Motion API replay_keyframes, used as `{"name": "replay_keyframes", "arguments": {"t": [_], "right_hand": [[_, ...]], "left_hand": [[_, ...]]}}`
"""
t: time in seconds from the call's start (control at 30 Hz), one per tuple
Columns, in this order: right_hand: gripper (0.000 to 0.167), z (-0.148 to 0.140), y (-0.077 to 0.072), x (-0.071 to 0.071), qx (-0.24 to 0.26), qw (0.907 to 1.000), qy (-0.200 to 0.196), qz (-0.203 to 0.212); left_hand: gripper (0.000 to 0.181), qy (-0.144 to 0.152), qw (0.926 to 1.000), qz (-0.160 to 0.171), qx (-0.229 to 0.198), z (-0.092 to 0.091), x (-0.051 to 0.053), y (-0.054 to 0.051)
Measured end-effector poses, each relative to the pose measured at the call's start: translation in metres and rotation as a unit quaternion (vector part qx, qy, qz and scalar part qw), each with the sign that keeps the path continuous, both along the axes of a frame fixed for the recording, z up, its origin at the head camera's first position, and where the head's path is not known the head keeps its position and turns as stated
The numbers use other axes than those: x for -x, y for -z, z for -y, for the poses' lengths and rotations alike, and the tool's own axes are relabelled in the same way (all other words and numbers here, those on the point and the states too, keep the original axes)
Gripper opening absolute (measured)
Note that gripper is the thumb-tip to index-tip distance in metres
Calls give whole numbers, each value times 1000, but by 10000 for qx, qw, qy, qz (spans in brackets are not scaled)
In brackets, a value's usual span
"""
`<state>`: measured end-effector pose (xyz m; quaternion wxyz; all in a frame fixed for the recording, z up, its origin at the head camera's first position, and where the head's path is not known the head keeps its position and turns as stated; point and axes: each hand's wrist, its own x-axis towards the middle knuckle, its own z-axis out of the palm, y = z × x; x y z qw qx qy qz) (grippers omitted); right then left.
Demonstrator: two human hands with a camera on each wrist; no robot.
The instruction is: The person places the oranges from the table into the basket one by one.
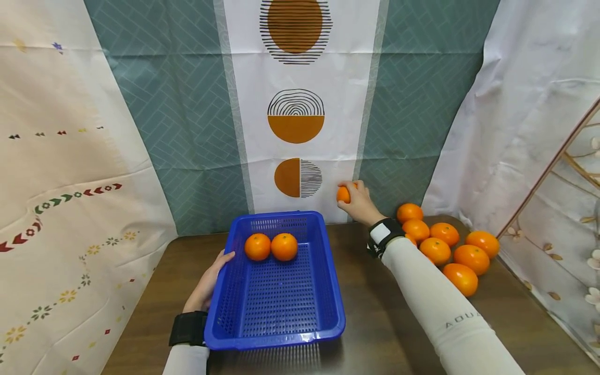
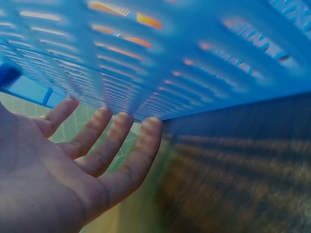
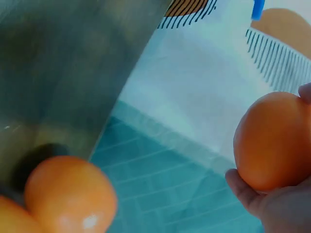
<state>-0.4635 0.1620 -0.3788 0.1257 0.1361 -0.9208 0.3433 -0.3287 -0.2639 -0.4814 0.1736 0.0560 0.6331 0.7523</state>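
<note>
A blue perforated basket (image 1: 281, 298) sits before the person, with two oranges (image 1: 258, 247) (image 1: 284, 247) side by side in its far part. At its left side is the left hand (image 1: 206, 284); in the left wrist view, the slightly bent fingers (image 2: 146, 141) of that hand (image 2: 82, 165) reach the basket's slotted wall (image 2: 121, 73). Beyond the basket's far right corner, the right hand (image 1: 358, 204) holds an orange (image 1: 344, 195) up in front of the backdrop. The right wrist view shows this orange (image 3: 272, 141) between the thumb and fingers of the right hand (image 3: 286, 206).
Several oranges (image 1: 436, 251) lie grouped on the right side of the dark wooden table (image 1: 370, 317), partly behind the right forearm. Patterned cloth (image 1: 187, 104) hangs behind the table, with pale cloths at the left (image 1: 70, 156) and right (image 1: 529, 156).
</note>
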Motion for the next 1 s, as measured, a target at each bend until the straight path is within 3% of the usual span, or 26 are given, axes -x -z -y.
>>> {"name": "replay_keyframes", "arguments": {"t": [0.2, 0.63, 1.0], "right_hand": [[54, 19, -16, -11, 190, 9993, -184, -254], [53, 59, -42, -32, 932, 9898, -1055, -197], [51, 106, -44, -47, 1175, 9805, -1574, 84]], "left_hand": [[61, -90, 9999, -23, 66, 1, -2, 0], [61, 26, 10000, 9, 63, -2, 2, -4], [59, -108, 9999, 57, 101, -2, -1, -2]]}}
